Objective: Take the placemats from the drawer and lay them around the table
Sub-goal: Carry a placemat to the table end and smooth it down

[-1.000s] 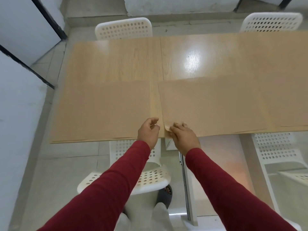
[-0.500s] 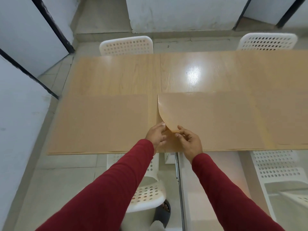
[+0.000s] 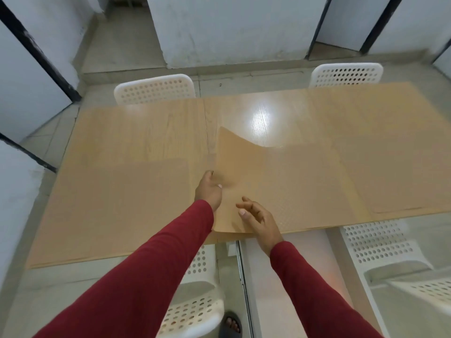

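Tan placemats lie along the near side of the wooden table (image 3: pixel 146 132). One placemat (image 3: pixel 117 206) lies flat at the left, and another (image 3: pixel 405 181) lies flat at the right. In the middle, the top placemat (image 3: pixel 240 162) is lifted by its left edge, its far corner curling up over the mat beneath (image 3: pixel 307 191). My left hand (image 3: pixel 208 190) grips that raised left edge. My right hand (image 3: pixel 258 219) hovers just over the near part of the lifted mat, fingers spread, holding nothing.
White perforated chairs stand around the table: two at the far side (image 3: pixel 156 90) (image 3: pixel 346 74) and two at the near side (image 3: pixel 192 308) (image 3: pixel 380 247). White partition walls with black frames (image 3: pixel 234 30) stand beyond a tiled floor.
The top middle placemat's left edge has risen from a small peeled corner to a tall curl. My left hand took the edge and moved up; my right hand let go and opened.
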